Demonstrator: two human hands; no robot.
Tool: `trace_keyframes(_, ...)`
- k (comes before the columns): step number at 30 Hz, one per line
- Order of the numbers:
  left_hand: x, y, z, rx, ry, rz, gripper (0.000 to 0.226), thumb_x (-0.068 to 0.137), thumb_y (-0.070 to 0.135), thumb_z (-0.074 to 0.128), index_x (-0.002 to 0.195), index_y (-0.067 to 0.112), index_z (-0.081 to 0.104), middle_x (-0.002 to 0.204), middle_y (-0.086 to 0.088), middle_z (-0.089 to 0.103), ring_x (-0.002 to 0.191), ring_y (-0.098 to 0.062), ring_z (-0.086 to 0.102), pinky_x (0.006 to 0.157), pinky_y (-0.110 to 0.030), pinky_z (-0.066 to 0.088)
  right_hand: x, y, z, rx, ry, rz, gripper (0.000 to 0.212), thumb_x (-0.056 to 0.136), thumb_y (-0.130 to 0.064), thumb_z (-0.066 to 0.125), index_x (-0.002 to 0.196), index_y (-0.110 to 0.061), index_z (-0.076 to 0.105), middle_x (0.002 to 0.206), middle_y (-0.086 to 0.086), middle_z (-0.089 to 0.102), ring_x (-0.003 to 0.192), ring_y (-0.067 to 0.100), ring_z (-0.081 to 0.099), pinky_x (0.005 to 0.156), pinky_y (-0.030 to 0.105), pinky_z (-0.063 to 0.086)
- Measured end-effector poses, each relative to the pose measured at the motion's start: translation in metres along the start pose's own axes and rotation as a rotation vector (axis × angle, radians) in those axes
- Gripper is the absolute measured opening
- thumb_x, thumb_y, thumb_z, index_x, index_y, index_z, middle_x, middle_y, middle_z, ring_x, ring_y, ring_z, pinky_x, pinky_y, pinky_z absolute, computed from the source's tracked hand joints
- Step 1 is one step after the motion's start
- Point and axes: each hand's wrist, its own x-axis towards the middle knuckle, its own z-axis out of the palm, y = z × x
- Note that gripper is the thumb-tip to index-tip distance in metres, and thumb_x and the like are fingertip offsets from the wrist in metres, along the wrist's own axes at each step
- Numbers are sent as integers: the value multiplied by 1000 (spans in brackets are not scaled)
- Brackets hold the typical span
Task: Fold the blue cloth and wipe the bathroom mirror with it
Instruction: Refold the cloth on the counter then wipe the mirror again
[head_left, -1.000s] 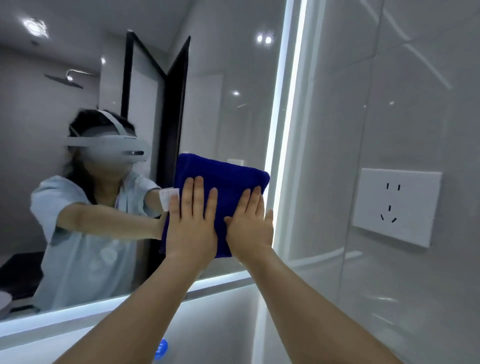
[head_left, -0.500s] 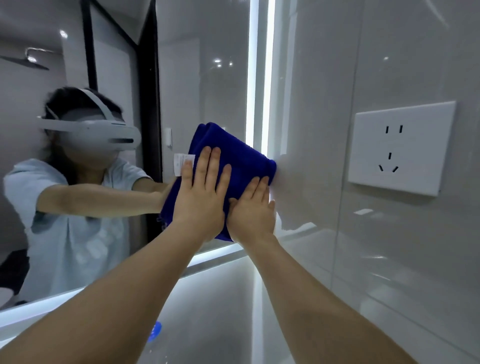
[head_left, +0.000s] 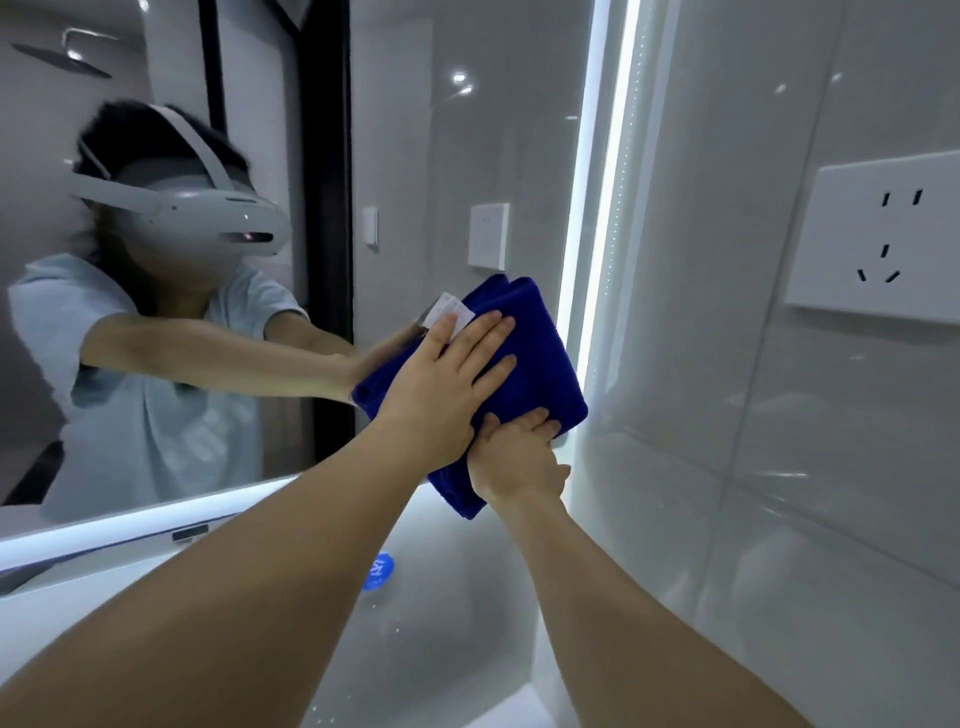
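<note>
While both palms press the folded blue cloth (head_left: 540, 364) flat at the lower right corner of the mirror (head_left: 441, 156) | left hand (head_left: 441, 384) and right hand (head_left: 519, 457): fingers straight, neither clutching | step: wiping | next, likely: sweep toward the mirror's centre with even pressure.

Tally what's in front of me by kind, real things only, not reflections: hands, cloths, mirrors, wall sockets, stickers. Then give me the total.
Blue cloth: 1
Hands: 2, the left hand and the right hand, both pressing on the cloth
Mirror: 1
White wall socket: 1
Round blue sticker: 1
Total: 6
</note>
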Motion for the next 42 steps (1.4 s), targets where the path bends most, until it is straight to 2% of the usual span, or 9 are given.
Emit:
trace_keyframes(8,-65,-31,21,6,-23,74,60,98,39,19,147,19,-9,152,-11,-24,141,-27,-22,109,-46,-18,-58,-34,30,165,-32,3,61,95,-28,36,144,2,15,146,25,21,132,42,28,107,51,30)
trace_keyframes(16,-165,-109,28,-16,15,66,59,96,42,11,148,21,-7,153,-10,-22,141,-27,-20,110,-46,-17,-150,-122,77,112,69,-3,67,100,-31,27,144,9,-2,152,30,4,141,37,18,114,43,22)
trace_keyframes(22,-244,-180,30,46,169,-9,57,92,40,13,146,24,22,154,-15,13,143,-31,14,114,-49,8,-215,-196,94,137,80,-56,68,100,-32,27,144,8,-7,153,29,-3,143,37,8,117,43,15)
trace_keyframes(24,-273,-204,30,-7,210,-32,58,86,39,23,133,17,49,143,-17,40,132,-34,39,109,-49,19,-238,-220,100,144,78,-74,69,100,-32,28,144,7,-8,153,29,-5,143,38,7,116,44,13)
trace_keyframes(26,-303,-228,35,-19,243,-40,58,82,37,28,125,11,57,136,-19,47,124,-37,48,101,-49,23,-261,-246,113,133,154,-94,74,97,-33,38,144,10,1,151,33,4,141,41,15,114,48,20)
trace_keyframes(28,-334,-250,37,-4,261,-77,61,79,36,30,128,11,55,140,-19,39,127,-36,43,100,-46,24,-283,-276,125,141,322,-126,83,83,-33,65,137,17,27,140,41,29,127,46,41,102,53,40)
trace_keyframes(32,-395,-284,47,10,292,-182,63,78,37,30,135,11,41,139,-23,42,129,-34,29,100,-50,22,-329,-322,147,153,362,-221,85,60,-32,83,123,15,51,125,38,50,109,46,57,87,54,48)
trace_keyframes(37,-459,-306,63,44,291,-366,66,77,38,31,137,11,29,144,-23,30,142,-34,4,101,-52,20,-372,-354,168,93,339,-382,84,58,-30,84,124,12,52,126,35,51,113,47,55,86,55,48)
trace_keyframes(42,-509,-319,72,12,241,-539,67,76,40,32,136,10,30,138,-29,40,129,-36,27,102,-50,19,-401,-380,182,-19,375,-501,86,53,-33,86,121,9,56,126,31,54,113,44,56,91,52,45)
